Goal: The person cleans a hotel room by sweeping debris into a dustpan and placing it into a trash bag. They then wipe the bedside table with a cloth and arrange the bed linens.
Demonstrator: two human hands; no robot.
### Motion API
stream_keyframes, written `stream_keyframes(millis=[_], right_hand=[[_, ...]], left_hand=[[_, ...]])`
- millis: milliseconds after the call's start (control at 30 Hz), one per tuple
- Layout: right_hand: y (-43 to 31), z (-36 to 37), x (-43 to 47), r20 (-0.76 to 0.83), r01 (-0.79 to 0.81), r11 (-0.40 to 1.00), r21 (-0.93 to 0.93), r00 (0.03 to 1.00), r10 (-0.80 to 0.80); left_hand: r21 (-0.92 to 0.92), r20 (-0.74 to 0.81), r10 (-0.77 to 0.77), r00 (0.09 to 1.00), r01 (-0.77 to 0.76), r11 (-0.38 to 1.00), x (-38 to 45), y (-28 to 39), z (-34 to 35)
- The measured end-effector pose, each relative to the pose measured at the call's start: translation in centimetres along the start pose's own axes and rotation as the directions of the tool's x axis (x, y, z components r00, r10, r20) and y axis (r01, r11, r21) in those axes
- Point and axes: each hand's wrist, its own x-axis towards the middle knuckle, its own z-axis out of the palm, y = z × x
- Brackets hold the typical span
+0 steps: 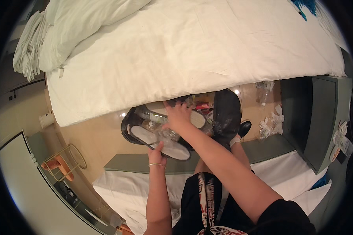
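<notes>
A black bag (227,114) lies on the floor at the bed's edge, filled with clear plastic bottles (156,117) and crumpled wrappers. My left hand (158,152) grips the edge of a slipper with a pale insole (176,148) over the bag's near side. Inside the bag rests another pale slipper (198,119). Across its middle spreads my right hand (179,115), fingers apart and partly among the wrappers. Red packets (203,105) show beyond that hand. The bed's overhang hides the bag's far rim.
A bed with a white sheet (194,50) spans the far side; a second white-covered bed (129,188) is close behind me. Plastic litter (272,123) and a clear bottle (263,97) lie on the floor right, by a grey-green cabinet (320,117). A chair (64,166) stands left.
</notes>
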Motion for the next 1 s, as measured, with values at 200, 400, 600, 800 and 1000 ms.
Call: stream_keyframes(millis=[200, 400, 600, 800, 1000], right_hand=[[4.2, 1.5, -3.3, -0.333, 0.006, 0.99, -0.139, 0.941, -0.053], [5.6, 0.3, -4.1, -0.184, -0.013, 0.994, 0.108, 0.982, 0.033], [7.7, -2.8, -5.3, -0.159, 0.072, 0.955, 0.289, 0.987, -0.026], [8.4, -6.4, -9.4, -0.123, 0.187, 0.894, 0.406, 0.981, -0.149], [5.1, -7.3, -11.8, -0.246, 0.347, 0.833, 0.43, 0.933, -0.262]], left_hand=[[0.058, -0.026, -0.15, 0.988, 0.151, 0.987, -2.2, 1.5, 2.8], [0.143, -0.052, -0.23, 0.972, 0.236, 0.961, 1.6, 0.4, 7.2], [-0.037, -0.123, -0.101, 0.987, 0.097, 0.995, -2.3, -0.5, 3.9], [0.545, -0.253, 0.652, 0.714, -0.452, 0.706, -8.4, 5.7, 2.3], [0.43, -0.257, 0.506, 0.823, -0.371, 0.823, -3.7, 6.2, 5.0]])
